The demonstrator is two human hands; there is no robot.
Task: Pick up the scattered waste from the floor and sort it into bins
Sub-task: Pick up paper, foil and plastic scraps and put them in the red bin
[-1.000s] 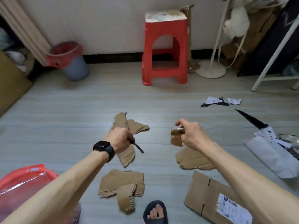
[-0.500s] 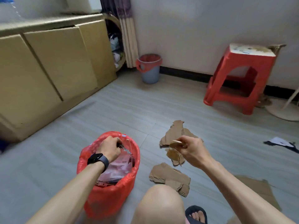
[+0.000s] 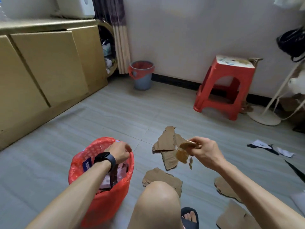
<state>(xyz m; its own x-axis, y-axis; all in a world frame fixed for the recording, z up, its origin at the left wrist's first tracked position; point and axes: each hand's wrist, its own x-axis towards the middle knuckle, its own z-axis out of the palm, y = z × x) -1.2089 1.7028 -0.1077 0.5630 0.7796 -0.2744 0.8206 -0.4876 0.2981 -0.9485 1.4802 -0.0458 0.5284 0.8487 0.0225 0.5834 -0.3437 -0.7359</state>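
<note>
Two hands work: left hand [image 3: 119, 152] spread over the red-lined bin [image 3: 92, 151], apparently dropping waste; right hand [image 3: 203, 152] pinches a cardboard scrap [image 3: 182, 153], likely bound next for a bin.

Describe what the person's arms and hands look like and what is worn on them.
Both forearms are bare, with no sleeves in view and no gloves on either hand. The left hand has a black smartwatch with a dark rectangular face and black band on its wrist. The right hand and its wrist carry nothing; no rings are visible.
</note>
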